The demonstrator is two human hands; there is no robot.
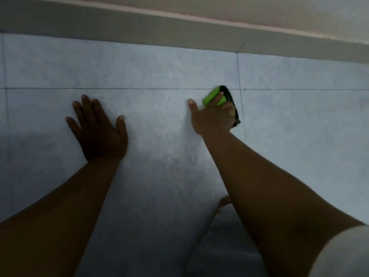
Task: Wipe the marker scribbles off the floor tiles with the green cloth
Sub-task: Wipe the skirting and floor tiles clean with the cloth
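Observation:
My right hand [212,116] presses a folded green cloth [212,95] with a dark edge flat on the pale blue floor tiles [159,120], right beside the crossing of two grout lines. Fingers lie over the cloth, the thumb stretched out to the left. My left hand [97,126] rests flat on the same tile further left, fingers spread and holding nothing. Faint thin marks [263,89] show along the grout line to the right of the cloth. A short dark stroke [242,46] sits on the skirting above.
A grey skirting strip [139,32] and the wall [259,9] run across the top, just beyond the row of tiles. My bare foot [222,203] shows under my right forearm, near the bottom centre.

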